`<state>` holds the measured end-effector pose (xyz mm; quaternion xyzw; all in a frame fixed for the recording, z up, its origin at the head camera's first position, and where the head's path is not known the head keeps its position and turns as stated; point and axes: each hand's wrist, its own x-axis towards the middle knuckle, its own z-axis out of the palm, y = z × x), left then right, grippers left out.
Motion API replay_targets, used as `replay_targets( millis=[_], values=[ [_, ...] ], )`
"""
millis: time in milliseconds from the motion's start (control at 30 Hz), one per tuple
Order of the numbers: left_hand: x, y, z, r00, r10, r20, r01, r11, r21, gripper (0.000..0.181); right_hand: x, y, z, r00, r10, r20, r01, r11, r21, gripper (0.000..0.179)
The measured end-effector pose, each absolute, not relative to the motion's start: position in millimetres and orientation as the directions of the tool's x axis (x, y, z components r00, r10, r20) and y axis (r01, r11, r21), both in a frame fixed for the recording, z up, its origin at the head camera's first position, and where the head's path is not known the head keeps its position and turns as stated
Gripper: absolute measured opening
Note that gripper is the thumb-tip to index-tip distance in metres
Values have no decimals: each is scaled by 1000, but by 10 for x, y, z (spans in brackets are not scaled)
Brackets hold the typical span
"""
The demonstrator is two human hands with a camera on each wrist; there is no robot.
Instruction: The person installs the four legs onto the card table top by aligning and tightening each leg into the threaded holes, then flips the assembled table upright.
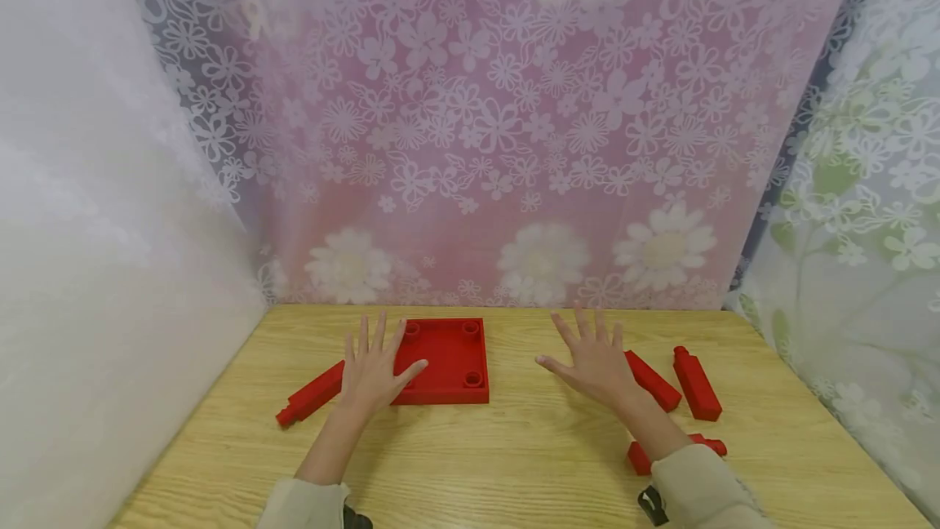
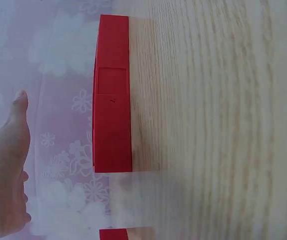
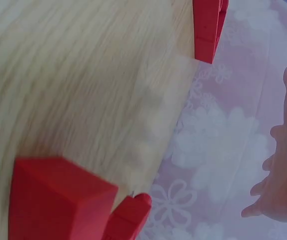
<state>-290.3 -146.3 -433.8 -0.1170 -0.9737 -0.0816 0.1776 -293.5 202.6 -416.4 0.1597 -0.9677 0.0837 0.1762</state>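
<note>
My left hand (image 1: 370,374) is spread with straight fingers, empty, and overlaps the left side of a red square tray-like panel (image 1: 441,357) in the head view. That panel has a raised rim and round sockets in its corners; my hand hides part of its left side. Its side edge (image 2: 113,120) shows in the left wrist view, apart from the hand. Left of it lies a red square bar (image 1: 314,394) with a narrow round end. My right hand (image 1: 598,366), also spread and empty, is nearest to a similar red bar (image 1: 655,384), which it partly covers.
Another red bar (image 1: 699,386) lies farther right, and one more (image 1: 640,459) lies nearer, partly behind my right forearm. The wood-grain table (image 1: 514,464) meets a flowered pink curtain (image 1: 470,145) at the back. Pale sheets hang on both sides.
</note>
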Motion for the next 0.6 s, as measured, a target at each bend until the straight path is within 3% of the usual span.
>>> replay_targets(
  millis=[600],
  values=[
    [-2906,-1476,-4691,-951,125,283,262,810,524,80,-2876,1338,-4472,-896,-332,295,-409,875,-258,82]
  ],
)
